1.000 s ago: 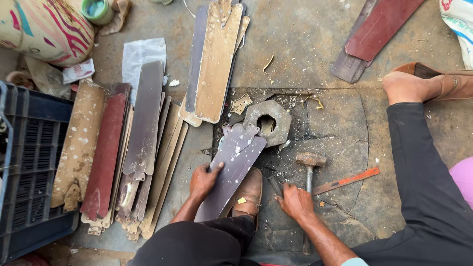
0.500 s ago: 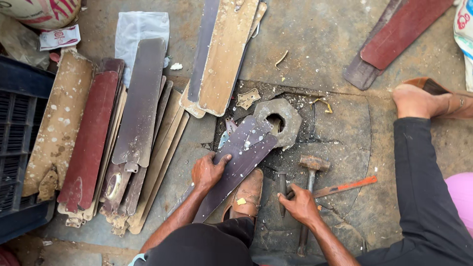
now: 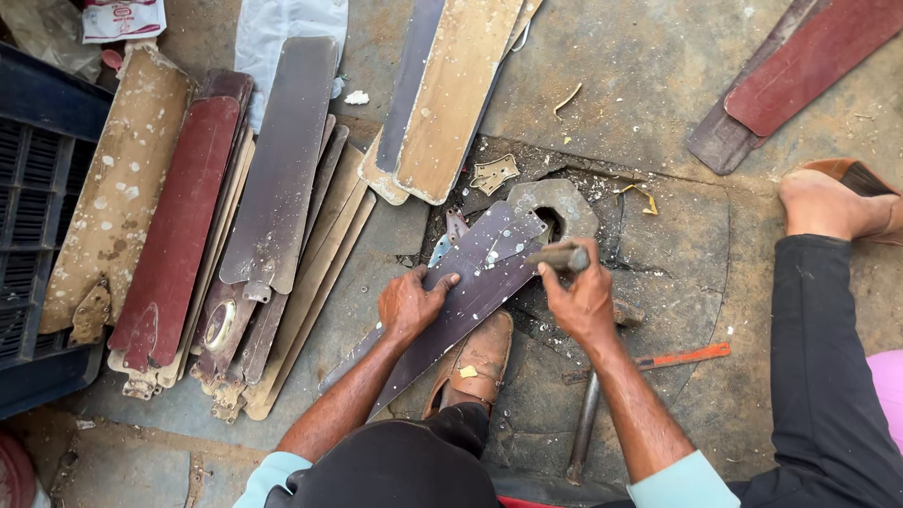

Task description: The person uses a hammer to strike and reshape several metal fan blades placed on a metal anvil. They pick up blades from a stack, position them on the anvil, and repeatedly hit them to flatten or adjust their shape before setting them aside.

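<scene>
A dark purple-brown fan blade (image 3: 475, 282) lies slanted on the ground. Its wide end rests on an octagonal metal block (image 3: 569, 199) that has a hole in it. My left hand (image 3: 411, 303) presses flat on the middle of the blade. My right hand (image 3: 581, 296) grips a short metal rod (image 3: 562, 256) like a chisel and holds it over the blade's end, beside the block. My brown shoe (image 3: 478, 362) stands on the lower part of the blade. A hammer (image 3: 585, 423) lies under my right forearm, its head mostly hidden.
Stacked fan blades (image 3: 235, 216) lie at the left beside a black crate (image 3: 38, 188). More blades (image 3: 451, 94) lie at the top centre, and red ones (image 3: 800, 66) at the top right. Another person's black-trousered leg (image 3: 828, 376) and sandalled foot (image 3: 828, 202) are at the right. An orange-handled tool (image 3: 691, 355) lies nearby.
My right hand has risen from the ground near the hammer and now holds the metal rod at the blade's end. My left hand has stayed on the blade. The view has moved closer.
</scene>
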